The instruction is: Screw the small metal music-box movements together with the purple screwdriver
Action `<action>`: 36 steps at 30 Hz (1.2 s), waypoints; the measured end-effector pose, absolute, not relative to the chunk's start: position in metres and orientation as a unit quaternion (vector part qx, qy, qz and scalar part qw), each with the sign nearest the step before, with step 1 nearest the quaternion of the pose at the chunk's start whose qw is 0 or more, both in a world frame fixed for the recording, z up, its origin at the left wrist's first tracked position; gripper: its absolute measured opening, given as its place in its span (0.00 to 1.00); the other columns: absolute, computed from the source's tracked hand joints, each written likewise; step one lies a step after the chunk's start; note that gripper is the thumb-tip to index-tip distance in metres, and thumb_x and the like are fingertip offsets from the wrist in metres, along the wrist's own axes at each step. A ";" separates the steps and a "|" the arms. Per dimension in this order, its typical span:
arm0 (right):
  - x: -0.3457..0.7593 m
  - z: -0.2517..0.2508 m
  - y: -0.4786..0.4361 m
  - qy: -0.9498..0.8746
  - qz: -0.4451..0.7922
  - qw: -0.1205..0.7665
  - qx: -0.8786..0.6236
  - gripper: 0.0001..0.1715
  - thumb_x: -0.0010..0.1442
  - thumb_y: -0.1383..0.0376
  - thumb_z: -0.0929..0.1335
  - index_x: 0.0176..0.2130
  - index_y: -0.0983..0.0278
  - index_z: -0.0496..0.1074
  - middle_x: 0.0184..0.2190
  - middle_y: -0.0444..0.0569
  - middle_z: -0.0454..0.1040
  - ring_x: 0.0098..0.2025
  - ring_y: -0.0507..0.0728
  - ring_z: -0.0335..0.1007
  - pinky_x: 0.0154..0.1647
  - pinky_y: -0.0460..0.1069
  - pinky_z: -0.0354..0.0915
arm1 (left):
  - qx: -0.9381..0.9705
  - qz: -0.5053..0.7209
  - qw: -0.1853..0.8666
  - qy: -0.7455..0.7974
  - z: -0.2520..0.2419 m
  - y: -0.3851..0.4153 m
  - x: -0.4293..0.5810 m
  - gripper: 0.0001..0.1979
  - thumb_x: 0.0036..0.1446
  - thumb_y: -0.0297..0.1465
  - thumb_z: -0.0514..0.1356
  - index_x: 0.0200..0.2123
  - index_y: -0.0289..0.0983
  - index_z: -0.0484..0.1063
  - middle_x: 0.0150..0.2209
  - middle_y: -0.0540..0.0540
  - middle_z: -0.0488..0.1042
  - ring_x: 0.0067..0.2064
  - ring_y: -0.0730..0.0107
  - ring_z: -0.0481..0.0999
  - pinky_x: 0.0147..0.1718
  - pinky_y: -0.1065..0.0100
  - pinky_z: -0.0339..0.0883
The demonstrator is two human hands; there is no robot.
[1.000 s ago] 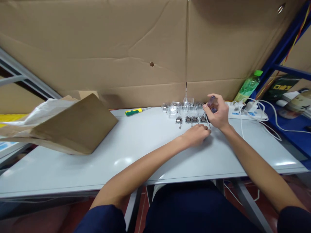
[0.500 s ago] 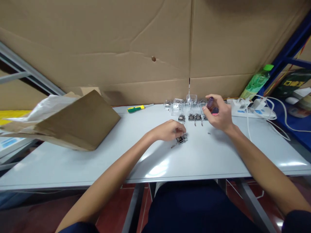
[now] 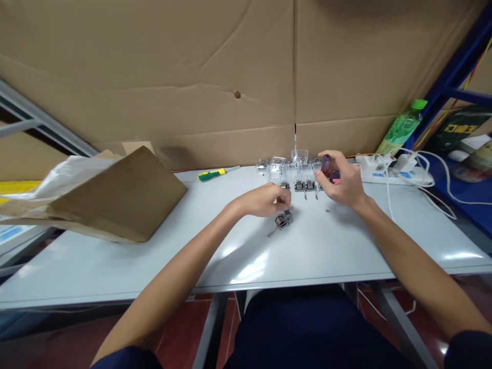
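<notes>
My left hand [image 3: 268,200] is closed in a pinch just above a small metal mechanism [image 3: 283,220] lying on the table. A tiny dark piece shows under the fingertips, too small to name. A thin arm sticks out from the mechanism toward the lower left. My right hand [image 3: 343,179] is wrapped round a screwdriver with a dark purple handle [image 3: 326,163]; its tip is hidden. Beyond the hands stand clear plastic boxes [image 3: 277,166] and several similar metal mechanisms [image 3: 305,185]. Some small metal bits [image 3: 327,210] lie in front of my right hand.
At the left, an open cardboard box [image 3: 126,195] holds white plastic wrap. A green and yellow screwdriver [image 3: 212,174] lies by the cardboard wall [image 3: 172,107]. Rightward are a white power strip [image 3: 400,177] with cables and a green bottle [image 3: 402,128]. The white table [image 3: 154,271] has a front edge near me.
My left hand has lifted slightly up and away from the metal mechanism, which now shows more fully on the table. My right hand keeps its grip on the screwdriver. The view has shifted slightly.
</notes>
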State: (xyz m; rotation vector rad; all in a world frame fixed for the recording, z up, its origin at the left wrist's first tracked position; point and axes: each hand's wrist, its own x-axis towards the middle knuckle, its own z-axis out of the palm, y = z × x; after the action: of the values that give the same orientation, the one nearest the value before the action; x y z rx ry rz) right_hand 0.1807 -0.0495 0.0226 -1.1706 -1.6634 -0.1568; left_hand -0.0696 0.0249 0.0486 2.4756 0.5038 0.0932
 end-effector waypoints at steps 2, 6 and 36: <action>0.183 0.023 -0.047 -0.689 -0.080 0.535 -0.482 0.21 0.62 0.64 0.69 0.55 0.57 0.69 0.31 0.42 0.75 0.28 0.53 0.72 0.31 0.51 0.73 | 0.939 0.058 0.296 0.165 0.051 0.020 -0.058 0.08 0.58 0.23 0.58 0.36 0.37 0.78 0.36 0.47 0.80 0.37 0.69 0.76 0.36 0.68 0.65; 0.188 0.021 -0.042 -0.680 -0.085 0.554 -0.472 0.21 0.61 0.64 0.69 0.54 0.57 0.69 0.31 0.41 0.75 0.27 0.53 0.72 0.30 0.50 0.71 | 0.934 0.019 0.326 0.145 0.032 0.005 -0.022 0.07 0.60 0.24 0.60 0.37 0.36 0.80 0.36 0.48 0.82 0.36 0.71 0.77 0.38 0.69 0.66; 0.183 0.012 -0.043 -0.708 -0.068 0.509 -0.485 0.21 0.61 0.65 0.69 0.54 0.58 0.69 0.27 0.40 0.72 0.25 0.52 0.69 0.29 0.49 0.70 | 0.934 0.018 0.169 0.314 0.028 0.049 -0.133 0.10 0.61 0.33 0.61 0.41 0.42 0.83 0.43 0.45 0.82 0.43 0.61 0.80 0.45 0.64 0.70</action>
State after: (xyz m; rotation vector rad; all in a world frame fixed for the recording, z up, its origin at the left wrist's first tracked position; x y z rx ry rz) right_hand 0.1834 -0.0428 0.0121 -1.1681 -1.7045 -0.1638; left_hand -0.1329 0.0487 0.0277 2.6551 0.8914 0.0506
